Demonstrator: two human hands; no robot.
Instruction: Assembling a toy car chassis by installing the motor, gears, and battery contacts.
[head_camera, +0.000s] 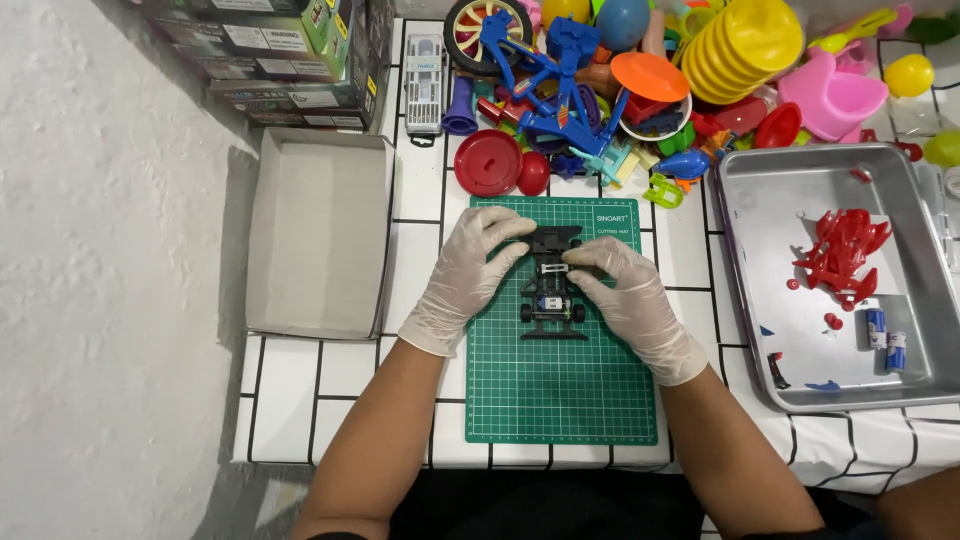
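A small black toy car chassis (553, 300) lies on a green cutting mat (560, 390), its far end between my two gloved hands. My left hand (470, 270) grips the chassis's far left side with its fingertips. My right hand (630, 295) pinches the chassis from the right near a small white part at its middle. A small blue and silver motor sits in the chassis's near end. Both hands wear thin white gloves.
An empty grey cardboard box (318, 232) lies left of the mat. A metal tray (800, 190) on the right holds a red plastic car body (840, 255), two small batteries (885, 340) and tiny parts. A heap of colourful plastic toys (640, 80) fills the back of the table.
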